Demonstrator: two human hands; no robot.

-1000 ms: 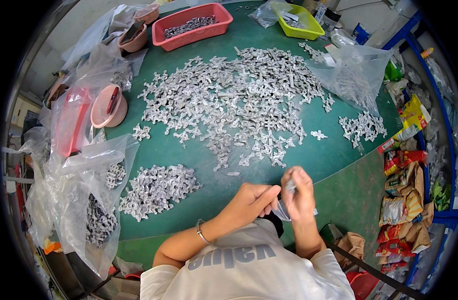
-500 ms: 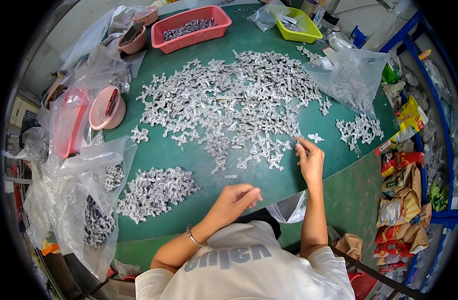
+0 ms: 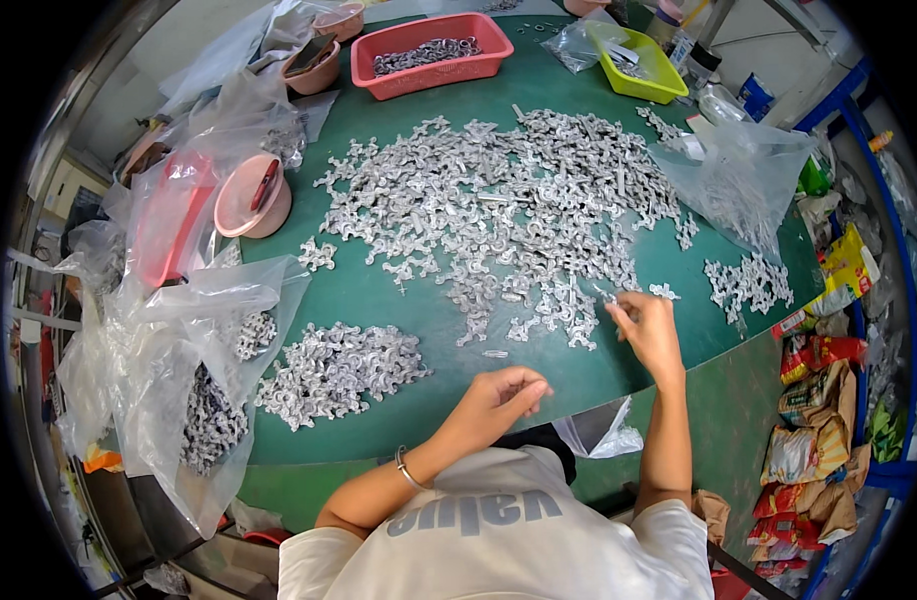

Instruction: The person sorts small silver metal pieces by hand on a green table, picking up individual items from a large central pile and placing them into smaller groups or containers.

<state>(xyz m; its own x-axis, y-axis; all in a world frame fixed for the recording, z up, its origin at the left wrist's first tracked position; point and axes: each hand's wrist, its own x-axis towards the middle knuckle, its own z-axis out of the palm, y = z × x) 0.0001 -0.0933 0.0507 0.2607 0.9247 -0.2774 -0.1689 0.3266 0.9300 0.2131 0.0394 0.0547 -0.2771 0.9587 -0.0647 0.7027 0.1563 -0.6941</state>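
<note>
Head view:

Right hand (image 3: 647, 325): at the lower right fringe of the main pile of small branched grey metal castings (image 3: 519, 190), over a green table (image 3: 369, 300). Grip: thumb and forefinger drawn together at a small metal piece (image 3: 606, 293); whether pinched or only touched, cannot tell.

The small metal piece: at the fingertips, up and left of the knuckles; long axis seemingly slanting from upper left to lower right, toward the fingers. Right hand is the nearer of the two. A lone casting (image 3: 664, 291) lies just above and right of it.

Left hand (image 3: 504, 398): near the table's front edge, fingers loosely curled; contents, if any, hidden. Slim bar-like piece (image 3: 496, 353) lies just above it; a smaller heap of castings (image 3: 344, 372) lies to its left.

Far side of table: red tray (image 3: 429, 85) holding metal rings; yellow-green tray (image 3: 649, 92).

Writing: pale shirt (image 3: 489, 560), large grey letters across the front, upside down in this view; yellow packet (image 3: 847, 265) at right, coloured print, too small to read.
</note>
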